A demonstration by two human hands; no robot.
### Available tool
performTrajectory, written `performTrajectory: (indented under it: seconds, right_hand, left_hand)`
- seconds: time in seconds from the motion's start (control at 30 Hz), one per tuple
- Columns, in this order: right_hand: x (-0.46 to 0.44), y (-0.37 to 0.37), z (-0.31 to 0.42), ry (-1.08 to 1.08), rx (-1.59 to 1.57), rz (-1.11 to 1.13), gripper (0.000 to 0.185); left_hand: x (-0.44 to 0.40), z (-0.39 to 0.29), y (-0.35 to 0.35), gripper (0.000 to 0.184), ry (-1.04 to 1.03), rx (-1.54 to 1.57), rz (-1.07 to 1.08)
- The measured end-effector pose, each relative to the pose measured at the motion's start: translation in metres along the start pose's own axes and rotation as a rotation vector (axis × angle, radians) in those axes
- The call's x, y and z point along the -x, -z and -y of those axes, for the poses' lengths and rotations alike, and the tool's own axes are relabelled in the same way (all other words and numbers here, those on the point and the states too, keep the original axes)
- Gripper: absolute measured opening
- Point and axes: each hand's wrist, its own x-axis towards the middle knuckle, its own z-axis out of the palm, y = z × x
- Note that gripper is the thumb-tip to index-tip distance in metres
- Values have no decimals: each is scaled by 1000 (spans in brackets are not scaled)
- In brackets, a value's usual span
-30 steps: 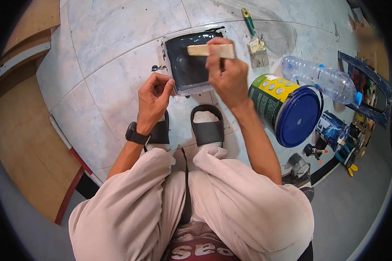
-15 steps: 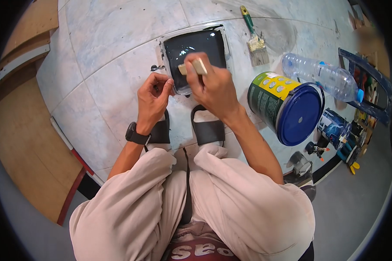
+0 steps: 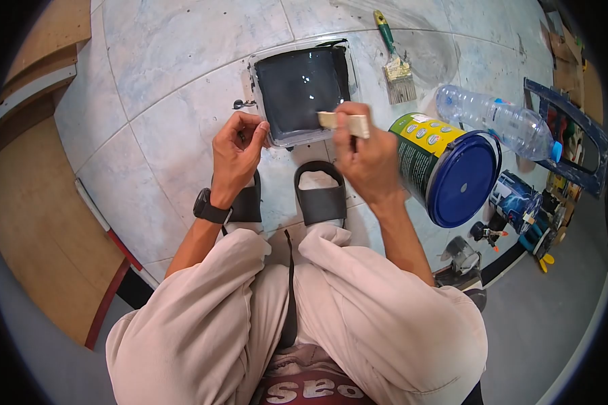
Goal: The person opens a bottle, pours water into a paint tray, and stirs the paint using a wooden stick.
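A square clear plastic container [image 3: 267,52] of glossy dark grey paint [image 3: 294,88] sits on the tiles in front of my feet. My left hand [image 3: 235,155] is closed, thumb and fingertips pinched at the container's near left corner. In my right hand [image 3: 370,162], somewhat blurred, is a flat pale wooden stick [image 3: 355,125]. The stick's left end reaches over the near right part of the container; whether it touches the paint I cannot tell. Dark smears mark the container's inner walls.
A paintbrush [image 3: 398,74] with a green handle lies beyond the container. To the right are a paint bucket [image 3: 466,182] with a blue lid, lying tilted, a clear plastic bottle [image 3: 500,121] and a dark blue frame [image 3: 574,128]. Wooden boards [image 3: 40,223] are at left.
My right hand has moved with the wooden stick from over the paint's middle toward the container's near right corner. My left hand has stayed at the near left corner.
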Motion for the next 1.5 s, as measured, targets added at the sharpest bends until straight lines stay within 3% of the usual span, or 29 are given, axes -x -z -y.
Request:
performTrajectory:
  seconds: [0.13, 0.3, 0.63, 0.73, 0.9, 1.13, 1.23, 1.4, 1.5]
  right_hand:
    - [-17, -29, 16, 22, -128, 83, 7]
    - [-63, -40, -2, 157, -150, -77, 9]
    - [-11, 9, -5, -24, 88, -66, 7]
    - [4, -10, 9, 32, -34, 59, 8]
    - [-36, -39, 9, 119, -205, -24, 11]
    - [-48, -2, -19, 26, 21, -168, 6]
    - [-18, 5, -13, -4, 82, -90, 7]
    - [-4, -26, 14, 0, -132, 18, 9]
    - [-32, -44, 10, 101, -209, -73, 8]
  left_hand:
    - [0, -2, 0, 5, 1, 14, 11]
    - [0, 0, 0, 6, 4, 11, 3]
    - [0, 0, 0, 7, -3, 2, -5]
    - [1, -1, 2, 6, 37, -24, 28]
    - [2, 0, 3, 6, 44, -11, 34]
    - [1, 2, 3, 7, 30, 7, 32]
    - [1, 0, 2, 6, 22, -1, 30]
    - [2, 0, 3, 7, 35, -33, 29]
    - [2, 2, 3, 7, 41, -18, 29]
